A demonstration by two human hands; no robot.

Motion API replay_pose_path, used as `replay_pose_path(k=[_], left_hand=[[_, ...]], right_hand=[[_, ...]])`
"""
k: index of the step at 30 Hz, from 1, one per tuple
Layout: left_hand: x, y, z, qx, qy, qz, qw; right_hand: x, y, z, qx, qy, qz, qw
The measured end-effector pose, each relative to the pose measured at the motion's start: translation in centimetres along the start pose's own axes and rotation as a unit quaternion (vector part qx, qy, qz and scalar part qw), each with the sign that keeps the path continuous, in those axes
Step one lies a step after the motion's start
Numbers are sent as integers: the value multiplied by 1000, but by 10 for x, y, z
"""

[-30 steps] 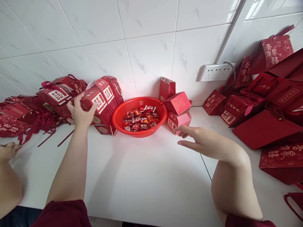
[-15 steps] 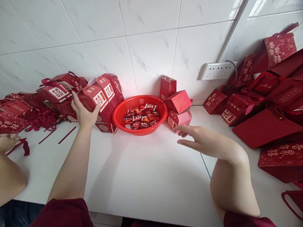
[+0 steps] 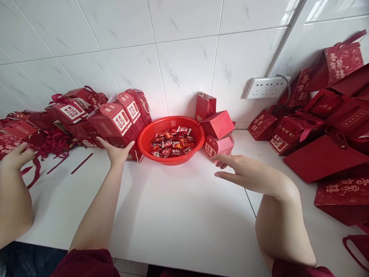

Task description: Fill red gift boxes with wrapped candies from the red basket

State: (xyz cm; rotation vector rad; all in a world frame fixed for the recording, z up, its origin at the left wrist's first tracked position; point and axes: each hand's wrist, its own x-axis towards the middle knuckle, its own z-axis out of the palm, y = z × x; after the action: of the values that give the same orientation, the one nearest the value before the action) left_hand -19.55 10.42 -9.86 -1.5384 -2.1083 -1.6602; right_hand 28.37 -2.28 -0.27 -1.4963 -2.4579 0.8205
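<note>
My left hand (image 3: 117,154) is spread wide, thumb and fingers apart, against the lower part of a stack of red gift boxes (image 3: 108,117) with white character labels. Whether its fingertips press on the lower box is hard to tell. My right hand (image 3: 238,169) hovers with fingers stretched out and slightly bent, holding nothing. Its fingertips are at the front of a pinkish-red gift box (image 3: 223,145), and any contact is unclear. Between my hands stands a red plastic basket (image 3: 142,148) with wrapped candies (image 3: 173,144) in it.
At the far left, a co-worker's hand (image 3: 17,159) is beside dark red ribbon (image 3: 36,173). More red boxes (image 3: 72,109) crowd the left wall. Many red gift bags (image 3: 325,157) are piled on the right, below a white power strip (image 3: 265,87). Two ribbon strips (image 3: 82,163) lie on the white table (image 3: 184,215).
My left hand has come down from the upper labelled box to the lower part of the stack. The co-worker's hand has risen with the ribbon. My right hand has hardly moved.
</note>
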Motion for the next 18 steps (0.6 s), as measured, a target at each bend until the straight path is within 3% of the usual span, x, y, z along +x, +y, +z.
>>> replay_pose_path(k=[5, 9, 18], left_hand=[[-21, -28, 14, 41, -12, -72, 997], [-28, -42, 21, 39, 19, -85, 995], [-27, -43, 21, 34, 32, -96, 994]], right_hand=[[2, -1, 1, 4, -5, -8, 1000], [6, -1, 3, 2, -11, -7, 1000], [12, 0, 7, 7, -17, -19, 1000]])
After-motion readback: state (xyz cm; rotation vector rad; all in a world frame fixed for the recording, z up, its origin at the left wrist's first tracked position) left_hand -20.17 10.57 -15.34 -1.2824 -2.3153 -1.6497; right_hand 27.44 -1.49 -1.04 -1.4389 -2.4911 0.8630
